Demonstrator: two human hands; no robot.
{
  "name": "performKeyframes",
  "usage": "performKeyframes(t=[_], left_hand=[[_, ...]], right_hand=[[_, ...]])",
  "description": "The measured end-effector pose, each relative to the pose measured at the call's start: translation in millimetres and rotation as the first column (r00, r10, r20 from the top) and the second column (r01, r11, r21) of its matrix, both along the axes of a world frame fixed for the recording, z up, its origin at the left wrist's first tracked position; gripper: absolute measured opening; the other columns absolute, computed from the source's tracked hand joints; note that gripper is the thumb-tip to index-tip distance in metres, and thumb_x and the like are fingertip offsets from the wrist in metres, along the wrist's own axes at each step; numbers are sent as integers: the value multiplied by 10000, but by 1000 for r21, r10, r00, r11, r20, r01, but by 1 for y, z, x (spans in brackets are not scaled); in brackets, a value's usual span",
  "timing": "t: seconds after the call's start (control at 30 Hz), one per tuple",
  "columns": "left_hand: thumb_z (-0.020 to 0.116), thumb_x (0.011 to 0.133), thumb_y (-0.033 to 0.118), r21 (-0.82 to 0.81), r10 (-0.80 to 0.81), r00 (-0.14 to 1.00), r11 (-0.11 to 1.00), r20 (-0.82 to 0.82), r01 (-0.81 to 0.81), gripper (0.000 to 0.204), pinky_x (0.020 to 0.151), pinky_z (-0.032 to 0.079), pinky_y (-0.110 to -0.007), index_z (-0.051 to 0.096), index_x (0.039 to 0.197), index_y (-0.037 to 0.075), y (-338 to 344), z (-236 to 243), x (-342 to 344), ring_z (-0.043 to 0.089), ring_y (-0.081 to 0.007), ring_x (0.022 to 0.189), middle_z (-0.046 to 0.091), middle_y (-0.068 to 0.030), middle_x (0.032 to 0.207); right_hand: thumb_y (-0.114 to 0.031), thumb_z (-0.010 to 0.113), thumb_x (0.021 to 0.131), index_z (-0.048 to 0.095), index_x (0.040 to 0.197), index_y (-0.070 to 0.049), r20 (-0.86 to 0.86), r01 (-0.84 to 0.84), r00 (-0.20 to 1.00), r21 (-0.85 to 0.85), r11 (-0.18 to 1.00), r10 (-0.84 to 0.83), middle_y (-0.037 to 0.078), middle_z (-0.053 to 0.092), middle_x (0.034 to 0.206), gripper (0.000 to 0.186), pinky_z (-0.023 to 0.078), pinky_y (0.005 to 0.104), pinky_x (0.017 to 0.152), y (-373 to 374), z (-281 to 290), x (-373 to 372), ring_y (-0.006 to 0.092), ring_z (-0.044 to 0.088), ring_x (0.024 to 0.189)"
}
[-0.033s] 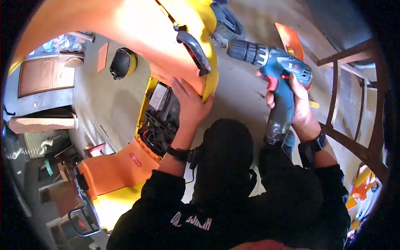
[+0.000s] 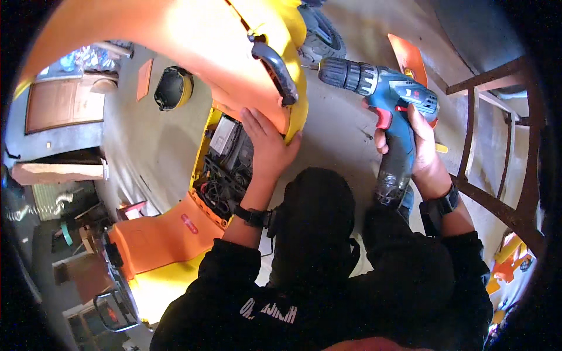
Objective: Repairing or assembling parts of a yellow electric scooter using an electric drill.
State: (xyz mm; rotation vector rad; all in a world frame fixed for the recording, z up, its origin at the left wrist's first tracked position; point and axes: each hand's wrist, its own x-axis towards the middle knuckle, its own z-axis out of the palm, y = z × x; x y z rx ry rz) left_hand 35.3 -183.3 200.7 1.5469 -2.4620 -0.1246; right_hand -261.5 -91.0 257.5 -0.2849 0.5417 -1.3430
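My left hand (image 2: 269,143) lies against the lower edge of a large orange and yellow vehicle body panel (image 2: 187,47), its fingers stretched flat and thumb apart. Just above that hand, a curved black handle (image 2: 275,67) is fixed to the panel. Beneath and left of the hand, an open bay (image 2: 225,167) shows a silver box and tangled dark cables. My right hand (image 2: 425,143) is wrapped round the grip of a teal and black cordless drill (image 2: 400,131). The drill's chuck points left, with a thin bit at its tip. A fingertip sits near the red trigger.
A yellow-rimmed black container (image 2: 174,89) and a flat orange piece (image 2: 144,81) are on the floor at left. Another orange piece (image 2: 408,51) lies behind the drill. A dark metal frame (image 2: 470,131) stands at right. A wheel (image 2: 322,38) shows at the top.
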Motion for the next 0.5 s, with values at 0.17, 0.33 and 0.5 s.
performKeyframes(t=[0.17,0.33,0.5], left_hand=[[729,803,377,-102,-65,997,993,-45,61,1103,1141,130,-661,46,1400,-250,-1,-1,-4,66,-659,1373,70,-520,1432],[730,800,372,-95,-49,998,995,-50,44,1114,1145,130,-654,28,1404,-247,-3,-5,1,53,-657,1378,48,-520,1440],[730,795,367,-28,-12,1000,1000,-10,12,1129,1154,121,-640,7,1411,-243,-1,-2,1,38,-654,1381,28,-518,1446]], right_hand=[[-604,584,892,507,1243,50,-103,23,994,-157,987,-39,224,663,863,746,534,325,548,7,6,-10,271,659,670],[-714,517,854,404,1371,65,-210,116,966,-175,978,-153,347,612,1063,942,531,242,467,7,47,-11,252,647,557],[-621,604,800,279,1444,71,-228,209,907,-487,848,-354,293,307,1503,1000,496,209,440,9,58,-39,177,615,710]])
